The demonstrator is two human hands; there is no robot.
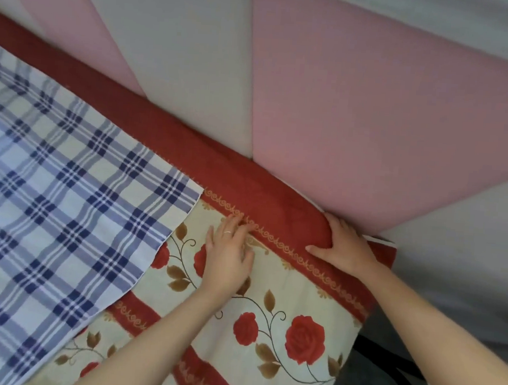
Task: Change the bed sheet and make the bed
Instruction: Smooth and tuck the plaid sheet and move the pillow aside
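One rose-print red-bordered sheet [267,328] is lying under the open, pressing left hand [230,256]; the right hand [342,246] is gripping its edge, one blue-checked sheet [51,193] overlapping it.

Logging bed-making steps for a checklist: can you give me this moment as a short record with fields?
place: corner against pink and grey wall panels
bottom layer: rose sheet, its red border along the wall
on top: blue plaid cloth, covering the left part
left hand: flat on the rose sheet, fingers at the gold scroll trim
right hand: over the red border at the corner, fingertips hidden
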